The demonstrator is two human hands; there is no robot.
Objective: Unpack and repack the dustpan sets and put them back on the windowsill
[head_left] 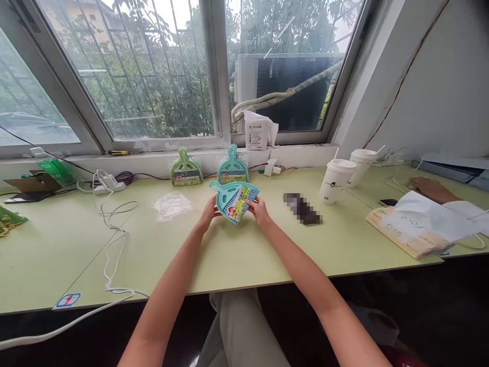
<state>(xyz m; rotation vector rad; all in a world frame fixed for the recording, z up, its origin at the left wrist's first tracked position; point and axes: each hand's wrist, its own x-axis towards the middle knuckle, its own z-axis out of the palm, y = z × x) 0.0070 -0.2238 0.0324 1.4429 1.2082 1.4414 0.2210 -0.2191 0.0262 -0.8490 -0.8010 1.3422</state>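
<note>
Between both my hands, above the table, is a teal dustpan and brush set (226, 199) with a colourful label and blue bristles, its handle tilted to the upper left. My left hand (209, 213) grips its left edge. On the right edge, the fingers of my right hand (259, 210) press over the label. A crumpled clear plastic wrapper (172, 205) lies to the left. Against the sill stand two wrapped sets, a green dustpan set (186, 168) and a second teal dustpan set (233, 165).
White cups with straws (336, 178) stand at right, near a blurred dark object (302, 208) and a tissue pack (412, 224). Another person's hand (426, 186) rests at far right. A white cable (114, 250) and power strip (109, 187) lie left. A tissue packet (256, 131) is on the sill.
</note>
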